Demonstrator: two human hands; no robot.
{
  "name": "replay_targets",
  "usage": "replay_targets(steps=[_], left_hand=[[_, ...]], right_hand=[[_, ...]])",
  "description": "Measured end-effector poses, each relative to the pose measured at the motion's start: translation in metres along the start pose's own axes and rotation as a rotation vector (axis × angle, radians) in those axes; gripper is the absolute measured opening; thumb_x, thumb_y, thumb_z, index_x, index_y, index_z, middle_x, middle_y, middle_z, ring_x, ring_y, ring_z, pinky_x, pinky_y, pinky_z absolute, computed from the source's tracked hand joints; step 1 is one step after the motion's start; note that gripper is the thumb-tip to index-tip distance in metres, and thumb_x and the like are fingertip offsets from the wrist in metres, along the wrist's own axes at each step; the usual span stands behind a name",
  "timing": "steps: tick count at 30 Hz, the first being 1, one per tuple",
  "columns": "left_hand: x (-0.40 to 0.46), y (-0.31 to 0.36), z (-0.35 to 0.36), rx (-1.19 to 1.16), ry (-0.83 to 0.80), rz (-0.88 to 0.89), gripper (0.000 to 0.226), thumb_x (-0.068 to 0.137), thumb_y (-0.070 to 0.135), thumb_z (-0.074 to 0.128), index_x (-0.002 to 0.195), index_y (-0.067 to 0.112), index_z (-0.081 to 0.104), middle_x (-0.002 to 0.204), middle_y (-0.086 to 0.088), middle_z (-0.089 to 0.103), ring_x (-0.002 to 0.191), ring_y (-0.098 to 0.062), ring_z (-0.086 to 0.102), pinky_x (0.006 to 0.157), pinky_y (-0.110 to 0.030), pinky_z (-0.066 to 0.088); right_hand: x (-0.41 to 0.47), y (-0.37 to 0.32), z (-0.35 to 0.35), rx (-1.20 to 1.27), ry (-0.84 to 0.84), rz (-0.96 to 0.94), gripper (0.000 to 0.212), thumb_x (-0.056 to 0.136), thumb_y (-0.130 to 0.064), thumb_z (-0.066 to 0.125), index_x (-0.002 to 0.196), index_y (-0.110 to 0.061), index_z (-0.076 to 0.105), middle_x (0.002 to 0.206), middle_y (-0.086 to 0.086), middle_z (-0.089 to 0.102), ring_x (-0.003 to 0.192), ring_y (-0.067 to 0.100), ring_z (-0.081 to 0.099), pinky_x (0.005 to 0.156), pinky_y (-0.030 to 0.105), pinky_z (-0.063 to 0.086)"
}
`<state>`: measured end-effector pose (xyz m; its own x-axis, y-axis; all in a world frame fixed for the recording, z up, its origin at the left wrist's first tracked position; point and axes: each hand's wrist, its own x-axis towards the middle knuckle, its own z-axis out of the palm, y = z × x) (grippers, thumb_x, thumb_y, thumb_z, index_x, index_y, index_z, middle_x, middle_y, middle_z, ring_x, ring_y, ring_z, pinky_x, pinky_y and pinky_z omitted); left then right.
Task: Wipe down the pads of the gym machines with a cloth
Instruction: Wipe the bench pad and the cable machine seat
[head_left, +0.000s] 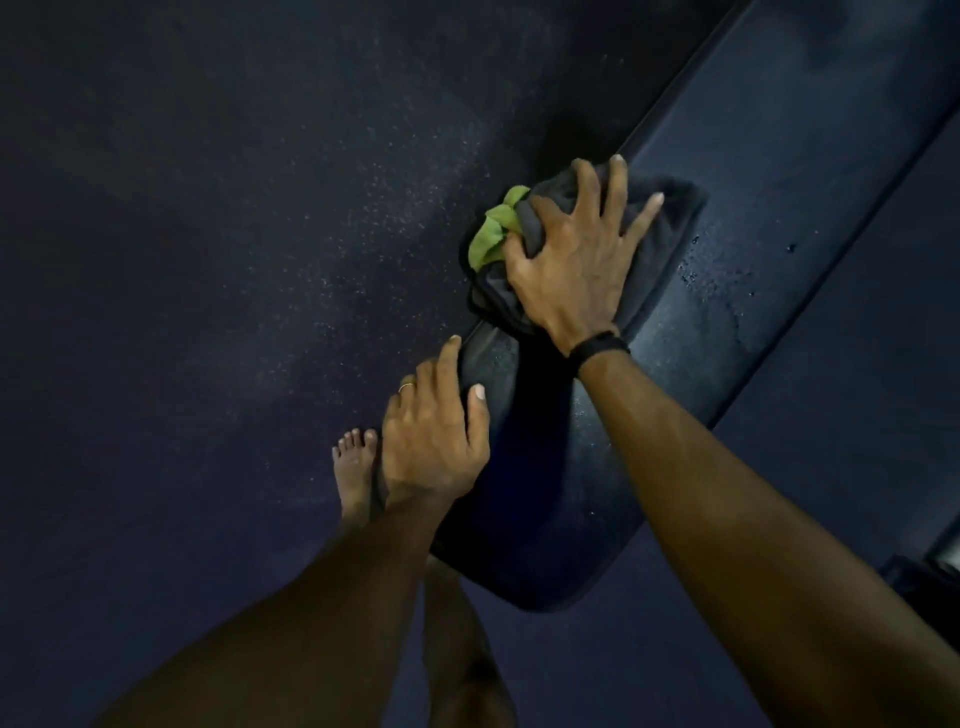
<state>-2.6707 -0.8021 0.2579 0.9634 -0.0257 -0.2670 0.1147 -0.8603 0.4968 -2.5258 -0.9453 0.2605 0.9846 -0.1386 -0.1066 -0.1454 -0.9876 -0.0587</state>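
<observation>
A dark speckled floor (208, 260) lies under you, and a long dark pad (753, 182) runs away to the upper right, its surface wet with droplets. Your dark cloth (670, 208), with a green patch at its left edge, sits bunched on the pad's near half. Your right hand (571, 260) presses down on it, fingers spread and digging into the folds. Your left hand (436, 436) grips the pad's left edge near its rounded end, thumb on top. A black band (597, 345) circles your right wrist; your bare foot (356, 467) stands just beside the pad.
</observation>
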Motion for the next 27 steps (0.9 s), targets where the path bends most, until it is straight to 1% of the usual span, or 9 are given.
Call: replay_targets(steps=[4,7,11,13,15,18,20,23,27], left_hand=[[0.002,0.002,-0.001,-0.045,0.012,-0.002,0.055,0.100,0.038,0.034,0.146,0.009,0.041,0.131,-0.015,0.059,0.110,-0.032,0.061,0.089,-0.047,0.051],[0.001,0.001,-0.001,-0.090,0.035,-0.021,0.059,0.101,0.044,0.033,0.149,0.010,0.036,0.150,-0.015,0.043,0.126,-0.031,0.052,0.100,-0.047,0.044],[0.001,-0.001,-0.003,-0.190,0.078,0.003,0.063,0.102,0.049,0.032,0.151,0.010,0.032,0.159,-0.013,0.029,0.138,-0.028,0.040,0.109,-0.045,0.034],[-0.002,-0.003,-0.006,-0.393,0.143,-0.015,0.061,0.101,0.046,0.036,0.149,0.009,0.035,0.156,-0.012,0.034,0.135,-0.027,0.043,0.110,-0.043,0.035],[-0.003,-0.009,-0.012,-0.636,0.291,-0.095,0.057,0.100,0.044,0.040,0.142,0.006,0.044,0.144,-0.011,0.048,0.123,-0.020,0.051,0.104,-0.039,0.043],[0.015,-0.037,-0.035,-0.736,0.495,-0.305,0.054,0.097,0.046,0.040,0.127,0.004,0.057,0.120,-0.005,0.061,0.105,-0.011,0.058,0.095,-0.040,0.049],[0.024,-0.053,-0.054,-0.690,0.463,-0.293,0.048,0.097,0.047,0.040,0.116,0.008,0.061,0.104,0.003,0.062,0.095,-0.012,0.059,0.088,-0.046,0.052],[0.034,-0.064,-0.071,-0.643,0.307,-0.234,0.039,0.094,0.049,0.044,0.106,0.016,0.061,0.093,0.008,0.063,0.091,-0.018,0.063,0.083,-0.052,0.053],[0.035,-0.056,-0.073,-0.597,0.143,-0.217,0.028,0.095,0.042,0.048,0.103,0.018,0.061,0.093,0.001,0.065,0.093,-0.029,0.065,0.084,-0.053,0.053]], right_hand=[[0.014,-0.003,-0.004,-0.060,-0.061,-0.104,0.045,0.087,-0.050,0.045,0.094,-0.020,0.077,0.122,0.002,0.064,0.143,0.031,0.034,0.117,0.069,0.004],[0.024,-0.011,-0.011,-0.103,-0.118,-0.134,0.050,0.086,-0.048,0.042,0.087,-0.011,0.075,0.101,0.004,0.070,0.130,0.029,0.046,0.119,0.065,0.006],[0.019,-0.030,-0.013,-0.224,-0.245,-0.168,0.061,0.084,-0.060,0.040,0.097,-0.010,0.072,0.100,0.011,0.071,0.125,0.032,0.049,0.122,0.060,0.004],[0.003,-0.044,-0.012,-0.261,-0.283,-0.191,0.063,0.085,-0.064,0.042,0.104,-0.013,0.073,0.104,0.012,0.071,0.124,0.032,0.050,0.122,0.059,0.005],[-0.022,-0.055,-0.009,-0.263,-0.299,-0.204,0.065,0.086,-0.067,0.042,0.109,-0.014,0.073,0.107,0.012,0.072,0.123,0.031,0.051,0.122,0.058,0.005],[-0.068,-0.083,-0.006,-0.210,-0.353,-0.265,0.061,0.089,-0.065,0.041,0.108,-0.017,0.073,0.102,0.009,0.073,0.119,0.031,0.053,0.122,0.058,0.005],[-0.107,-0.101,-0.007,-0.188,-0.369,-0.338,0.055,0.093,-0.061,0.039,0.103,-0.020,0.074,0.095,0.006,0.072,0.115,0.030,0.053,0.121,0.060,0.007],[-0.161,-0.120,-0.005,-0.163,-0.361,-0.430,0.047,0.097,-0.055,0.039,0.097,-0.025,0.075,0.091,0.001,0.070,0.115,0.028,0.051,0.120,0.062,0.007],[-0.221,-0.124,0.010,-0.153,-0.338,-0.611,0.041,0.099,-0.045,0.041,0.105,-0.027,0.077,0.114,-0.002,0.067,0.134,0.032,0.036,0.117,0.066,0.000]])
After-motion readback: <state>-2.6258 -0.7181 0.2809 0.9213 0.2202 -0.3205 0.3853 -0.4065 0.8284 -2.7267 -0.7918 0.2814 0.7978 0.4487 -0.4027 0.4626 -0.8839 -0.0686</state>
